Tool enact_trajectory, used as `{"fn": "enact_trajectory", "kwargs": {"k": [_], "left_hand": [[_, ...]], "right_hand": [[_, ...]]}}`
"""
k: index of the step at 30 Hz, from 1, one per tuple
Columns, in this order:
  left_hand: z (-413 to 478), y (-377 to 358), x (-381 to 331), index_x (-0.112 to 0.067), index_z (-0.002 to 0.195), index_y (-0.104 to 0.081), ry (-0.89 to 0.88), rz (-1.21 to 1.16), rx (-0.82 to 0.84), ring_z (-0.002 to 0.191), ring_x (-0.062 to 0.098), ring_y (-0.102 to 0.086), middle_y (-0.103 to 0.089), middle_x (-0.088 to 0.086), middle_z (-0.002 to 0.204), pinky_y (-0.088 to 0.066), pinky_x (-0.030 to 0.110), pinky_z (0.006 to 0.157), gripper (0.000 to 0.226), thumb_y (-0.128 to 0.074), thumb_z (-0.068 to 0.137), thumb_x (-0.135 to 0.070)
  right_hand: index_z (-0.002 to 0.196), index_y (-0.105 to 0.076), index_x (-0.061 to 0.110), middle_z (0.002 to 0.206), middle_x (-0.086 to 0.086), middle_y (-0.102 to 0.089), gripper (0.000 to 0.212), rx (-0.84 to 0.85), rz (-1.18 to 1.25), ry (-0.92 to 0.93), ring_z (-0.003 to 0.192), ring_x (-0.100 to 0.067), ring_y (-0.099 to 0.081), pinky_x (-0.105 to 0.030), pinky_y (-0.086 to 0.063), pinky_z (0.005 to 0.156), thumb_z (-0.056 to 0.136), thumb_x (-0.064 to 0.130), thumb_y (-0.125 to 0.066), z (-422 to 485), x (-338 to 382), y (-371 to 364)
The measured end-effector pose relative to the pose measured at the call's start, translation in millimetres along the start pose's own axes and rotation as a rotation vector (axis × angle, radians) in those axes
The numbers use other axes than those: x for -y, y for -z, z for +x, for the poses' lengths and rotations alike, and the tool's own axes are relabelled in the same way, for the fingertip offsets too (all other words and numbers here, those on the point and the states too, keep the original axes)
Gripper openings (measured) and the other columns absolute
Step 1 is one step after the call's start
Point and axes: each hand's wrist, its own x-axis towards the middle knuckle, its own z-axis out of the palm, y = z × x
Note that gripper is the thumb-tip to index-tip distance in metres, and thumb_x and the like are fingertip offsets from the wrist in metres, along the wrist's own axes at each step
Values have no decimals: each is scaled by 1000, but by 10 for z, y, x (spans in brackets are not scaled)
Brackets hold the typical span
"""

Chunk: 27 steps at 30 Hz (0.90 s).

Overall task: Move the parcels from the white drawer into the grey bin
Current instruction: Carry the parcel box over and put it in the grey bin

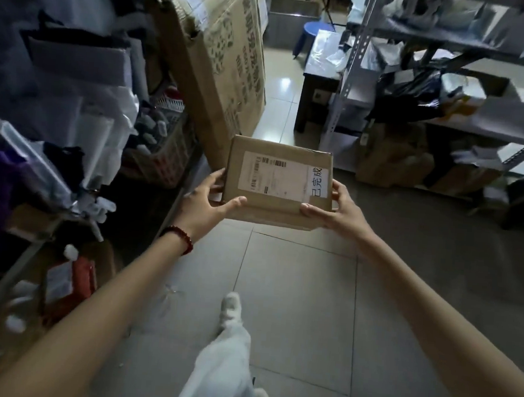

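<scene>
A brown cardboard parcel (269, 205) with a white shipping label and a white sticker is held out in front of me above the tiled floor. My left hand (205, 203) grips its left end, thumb on the top face. My right hand (336, 209) grips its right end in the same way. Neither the white drawer nor the grey bin is in view.
A tall cardboard box (212, 56) leans at the left of the aisle. Cluttered shelves (39, 149) line the left side, and a metal rack (450, 97) with bags and boxes stands at the right. A dark low table (320, 74) and a blue stool (311, 33) are ahead. My leg and shoe (230, 308) are below.
</scene>
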Motion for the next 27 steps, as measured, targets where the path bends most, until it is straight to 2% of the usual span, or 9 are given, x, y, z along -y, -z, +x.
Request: {"fn": "enact_trajectory", "kwargs": {"k": [8, 13, 16, 18, 20, 21, 24, 26, 27], "left_hand": [[1664, 152, -122, -34, 143, -39, -59, -33, 72, 106, 4, -50, -57, 0, 130, -43, 26, 91, 71, -69, 79, -47], [2651, 229, -320, -31, 142, -40, -80, -113, 53, 112, 13, -54, -56, 4, 132, -46, 29, 94, 70, -70, 80, -42], [3165, 187, -473, -32, 142, -39, -105, -105, 63, 111, 15, -57, -56, 3, 133, -49, 31, 94, 72, -71, 79, -42], [3494, 110, -540, -31, 142, -40, -127, -105, 47, 105, 9, -58, -57, 2, 132, -48, 22, 89, 71, -72, 79, -40], [3843, 28, -594, -29, 142, -40, -157, -105, 15, 100, 2, -55, -58, 0, 130, -43, 5, 80, 70, -73, 80, -36], [4028, -11, -621, -29, 142, -40, -164, -103, 0, 100, 1, -55, -59, -1, 129, -39, -2, 76, 70, -73, 80, -35], [4594, -74, -713, -31, 143, -39, -148, -89, -21, 94, -5, -53, -58, 0, 131, -35, -4, 71, 69, -71, 82, -34], [4987, -77, -805, -27, 144, -38, -146, -53, 1, 98, -1, -53, -56, 4, 133, -36, -3, 74, 70, -70, 83, -33], [5162, -75, -870, -26, 145, -37, -149, -23, 8, 102, 2, -54, -55, 5, 135, -37, 0, 79, 69, -70, 84, -33]], "right_hand": [[146, -30, 29, 134, 4, -50, 90, -30, 35, -52, 122, -18, -51, -43, -49, 100, 72, 36, -81, 1522, 345, 86], [142, -35, 31, 120, 12, -54, 87, -119, 43, -30, 108, -10, -56, -22, -49, 89, 70, 39, -83, 2413, 688, 229], [141, -39, 29, 122, 8, -59, 85, -175, 46, -49, 104, -8, -58, -16, -47, 82, 69, 40, -83, 2866, 752, 348], [143, -40, 26, 126, 5, -60, 86, -175, 39, -50, 107, -12, -59, -20, -51, 86, 69, 39, -83, 3198, 774, 423], [143, -40, 24, 128, 2, -60, 87, -166, 49, -38, 109, -15, -61, -33, -54, 92, 69, 38, -83, 3556, 811, 505], [143, -40, 24, 128, 3, -60, 87, -163, 55, -29, 108, -14, -61, -32, -54, 92, 69, 39, -83, 3747, 834, 556], [141, -38, 30, 117, 14, -59, 87, -185, 71, 25, 100, 0, -59, -7, -49, 76, 68, 41, -83, 4331, 929, 715], [142, -34, 32, 113, 15, -55, 90, -183, 82, 50, 99, 0, -58, -7, -47, 77, 67, 39, -84, 4744, 1005, 820], [143, -32, 31, 115, 12, -55, 92, -172, 94, 49, 102, -5, -58, -15, -48, 83, 67, 38, -84, 4927, 1043, 865]]}}
